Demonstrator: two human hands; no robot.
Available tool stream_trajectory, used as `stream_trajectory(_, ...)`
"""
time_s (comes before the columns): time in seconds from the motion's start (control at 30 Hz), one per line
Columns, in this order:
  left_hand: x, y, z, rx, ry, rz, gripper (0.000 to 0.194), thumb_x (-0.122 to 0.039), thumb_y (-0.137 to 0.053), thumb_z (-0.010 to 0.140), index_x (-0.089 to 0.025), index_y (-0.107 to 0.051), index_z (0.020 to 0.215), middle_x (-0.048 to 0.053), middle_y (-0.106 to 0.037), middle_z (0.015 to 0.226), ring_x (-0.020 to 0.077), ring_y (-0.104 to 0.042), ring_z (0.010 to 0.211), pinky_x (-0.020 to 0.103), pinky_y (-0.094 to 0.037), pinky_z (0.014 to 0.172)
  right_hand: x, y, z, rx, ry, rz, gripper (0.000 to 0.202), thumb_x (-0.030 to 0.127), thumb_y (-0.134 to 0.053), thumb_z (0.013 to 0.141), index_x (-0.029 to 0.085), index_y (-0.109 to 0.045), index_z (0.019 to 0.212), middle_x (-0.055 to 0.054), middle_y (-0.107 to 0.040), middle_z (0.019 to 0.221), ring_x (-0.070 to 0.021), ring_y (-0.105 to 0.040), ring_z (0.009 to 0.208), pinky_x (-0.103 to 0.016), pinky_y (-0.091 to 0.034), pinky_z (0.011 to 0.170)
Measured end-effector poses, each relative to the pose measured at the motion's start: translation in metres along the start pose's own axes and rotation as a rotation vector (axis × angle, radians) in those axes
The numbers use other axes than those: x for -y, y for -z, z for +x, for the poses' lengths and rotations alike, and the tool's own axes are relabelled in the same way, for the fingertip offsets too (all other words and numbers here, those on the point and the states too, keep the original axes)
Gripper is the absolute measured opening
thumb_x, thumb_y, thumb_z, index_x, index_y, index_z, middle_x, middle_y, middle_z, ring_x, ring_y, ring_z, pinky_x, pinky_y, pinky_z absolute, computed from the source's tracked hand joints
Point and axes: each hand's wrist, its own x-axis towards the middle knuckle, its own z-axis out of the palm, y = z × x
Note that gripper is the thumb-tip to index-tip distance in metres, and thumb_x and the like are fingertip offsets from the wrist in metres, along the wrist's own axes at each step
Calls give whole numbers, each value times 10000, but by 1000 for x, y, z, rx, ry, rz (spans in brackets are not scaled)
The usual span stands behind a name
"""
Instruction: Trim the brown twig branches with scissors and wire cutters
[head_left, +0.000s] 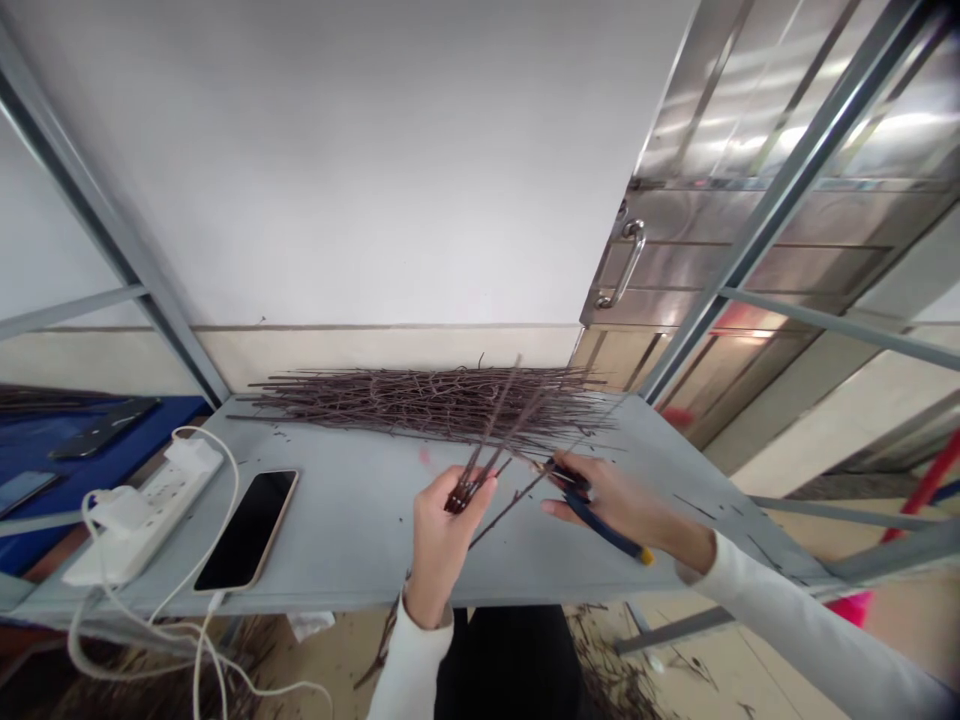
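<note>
My left hand (441,530) is closed around a small bunch of thin brown twigs (480,465), whose long ends point up and away over the table. In my right hand (611,495) are pliers-like cutters (611,530) with dark blue handles and a yellow tip. Their dark jaws meet or lie close beside a twig near the bunch; whether they are closed on it I cannot tell. One twig (517,495) slants across the space between both hands. Behind them a large pile of twigs (390,400) lies lengthwise along the back of the table.
A phone (247,530) and a white power strip (146,515) with cables sit at the table's left. Metal frame posts (780,180) rise at both sides. Twig scraps lie on the grey tabletop (337,520) and the floor. A steel door (690,240) stands back right.
</note>
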Motion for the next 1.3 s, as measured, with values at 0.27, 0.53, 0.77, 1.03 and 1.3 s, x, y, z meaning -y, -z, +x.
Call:
stream_trajectory(0.27,9,-6,-3,-43,-270,147,164,-305,-590,849,-176,-692,858,16,-644,758,121,-548,671,206,-405,619,-1,-2,-4,74,-107,237,382,508,-615,749,226,-390,624,40,-465,541,-123,-446,506,-242,-319,467)
stream_trajectory(0.53,9,-3,-2,-46,-164,146,206,-356,-602,833,-168,-682,807,-3,-617,670,104,-494,593,205,-386,572,7,4,-6,87,-152,158,475,608,-604,724,219,-382,564,37,-446,487,-119,-451,472,-241,-318,461)
stream_trajectory(0.77,5,4,2,165,52,-128,292,-436,-621,804,-148,-653,839,43,-706,740,46,-394,404,191,-312,408,4,1,-7,71,-6,86,383,587,-549,776,216,-458,753,4,-542,685,-152,-501,615,-251,-387,538)
stream_trajectory(1.03,1,3,0,165,92,-303,306,-443,-652,770,-148,-583,811,49,-703,707,29,-399,343,176,-293,364,16,-2,-3,3,-33,134,497,643,-587,711,227,-335,611,56,-392,546,-112,-370,530,-241,-299,502)
stream_trajectory(1.3,1,7,5,140,89,-283,319,-439,-674,747,-138,-608,829,55,-710,720,31,-366,369,184,-267,366,12,-8,-9,-48,-62,112,533,673,-582,707,218,-323,606,58,-382,549,-101,-341,543,-232,-282,500)
